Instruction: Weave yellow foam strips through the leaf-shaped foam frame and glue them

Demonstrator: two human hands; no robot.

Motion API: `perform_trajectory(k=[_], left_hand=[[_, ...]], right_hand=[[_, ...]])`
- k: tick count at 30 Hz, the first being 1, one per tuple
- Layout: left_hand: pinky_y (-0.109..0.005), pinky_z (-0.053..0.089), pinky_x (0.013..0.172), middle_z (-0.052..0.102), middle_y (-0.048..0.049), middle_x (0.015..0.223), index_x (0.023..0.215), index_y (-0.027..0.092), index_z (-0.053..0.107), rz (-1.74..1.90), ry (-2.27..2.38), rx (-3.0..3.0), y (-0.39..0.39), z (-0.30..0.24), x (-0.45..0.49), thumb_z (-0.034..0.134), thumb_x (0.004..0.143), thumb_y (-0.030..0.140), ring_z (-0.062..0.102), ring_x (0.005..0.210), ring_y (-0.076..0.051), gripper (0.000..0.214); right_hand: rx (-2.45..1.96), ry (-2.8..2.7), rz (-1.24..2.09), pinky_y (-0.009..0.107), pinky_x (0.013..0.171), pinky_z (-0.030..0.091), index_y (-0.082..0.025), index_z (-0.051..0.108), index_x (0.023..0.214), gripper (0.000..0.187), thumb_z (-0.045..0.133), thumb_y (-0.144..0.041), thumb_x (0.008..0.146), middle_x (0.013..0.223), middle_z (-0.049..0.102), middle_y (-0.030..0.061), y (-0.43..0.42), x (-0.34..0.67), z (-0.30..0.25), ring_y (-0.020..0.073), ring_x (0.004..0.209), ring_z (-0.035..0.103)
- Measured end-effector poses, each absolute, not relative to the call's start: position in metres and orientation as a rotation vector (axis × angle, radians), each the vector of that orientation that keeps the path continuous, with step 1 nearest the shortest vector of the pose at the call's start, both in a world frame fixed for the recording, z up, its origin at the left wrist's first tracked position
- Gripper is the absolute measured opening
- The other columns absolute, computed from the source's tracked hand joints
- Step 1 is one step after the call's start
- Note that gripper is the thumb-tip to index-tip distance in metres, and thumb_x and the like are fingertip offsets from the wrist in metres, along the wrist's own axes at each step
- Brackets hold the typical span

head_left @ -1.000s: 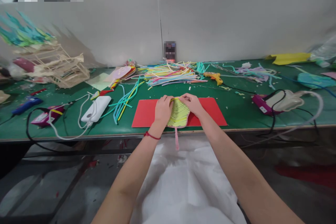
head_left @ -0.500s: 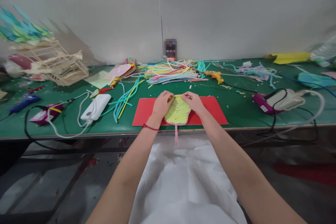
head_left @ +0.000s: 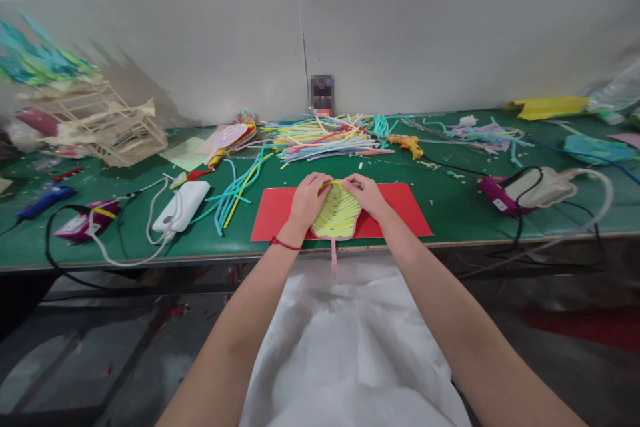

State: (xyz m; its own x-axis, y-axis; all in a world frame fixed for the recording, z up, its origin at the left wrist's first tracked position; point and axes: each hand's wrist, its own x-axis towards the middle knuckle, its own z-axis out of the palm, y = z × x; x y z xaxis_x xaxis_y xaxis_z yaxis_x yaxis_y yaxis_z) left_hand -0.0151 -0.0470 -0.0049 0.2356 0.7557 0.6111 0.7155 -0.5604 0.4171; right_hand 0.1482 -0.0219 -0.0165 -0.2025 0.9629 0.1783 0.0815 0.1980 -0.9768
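Observation:
A small fan-shaped piece (head_left: 336,219), pale yellow with a pink edge and a pink handle hanging over the table's front edge, lies on a red mat (head_left: 405,210). My left hand (head_left: 307,200) and my right hand (head_left: 367,195) rest on its top corners. Both pinch a thin yellow strip (head_left: 334,183) stretched across the top of the fan. A red thread circles my left wrist.
A heap of coloured strips (head_left: 325,137) lies behind the mat. A yellow glue gun (head_left: 407,145) is to its right, a white power bank (head_left: 181,207) with cables to the left. A wooden frame rack (head_left: 110,127) stands far left. Grey partitions close the back.
The view has shifted slightly. Both hands stay on the top of the fan with the yellow strip between them.

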Motion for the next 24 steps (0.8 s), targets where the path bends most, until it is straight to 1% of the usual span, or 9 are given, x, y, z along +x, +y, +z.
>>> perform_trajectory(k=[10, 15, 24], left_hand=[[-0.029, 0.044, 0.081, 0.061, -0.0041, 0.093, 0.095, 0.019, 0.058, 1.232, 1.424, 2.401, -0.0466, -0.0071, -0.0156, 0.048, 0.081, 0.017, 0.054, 0.09, -0.016, 0.017], [-0.029, 0.043, 0.082, 0.061, -0.0046, 0.096, 0.097, 0.018, 0.058, 1.217, 1.397, 2.412, -0.0452, -0.0084, -0.016, 0.043, 0.082, 0.011, 0.053, 0.091, -0.015, 0.022], [-0.03, 0.043, 0.08, 0.06, -0.0048, 0.093, 0.094, 0.018, 0.056, 1.213, 1.423, 2.408, -0.0444, -0.0105, -0.0158, 0.04, 0.081, 0.009, 0.053, 0.089, -0.016, 0.023]], right_hand=[[-1.049, -1.532, 1.152, 0.027, 0.056, 0.041, -0.019, 0.057, 0.072, 0.032, 0.06, -0.05, 0.065, 0.064, 0.061, 0.0003, -0.0203, 0.1486, -0.02, 0.015, 0.061, 0.055], [-1.078, -1.548, 1.095, 0.026, 0.056, 0.04, -0.019, 0.057, 0.071, 0.031, 0.058, -0.05, 0.067, 0.065, 0.06, 0.0005, -0.0186, 0.1495, -0.0214, 0.0141, 0.06, 0.053], [-1.085, -1.576, 1.075, 0.025, 0.052, 0.038, -0.019, 0.058, 0.072, 0.033, 0.057, -0.052, 0.067, 0.061, 0.057, -0.0008, -0.0181, 0.1494, -0.0224, 0.013, 0.057, 0.05]])
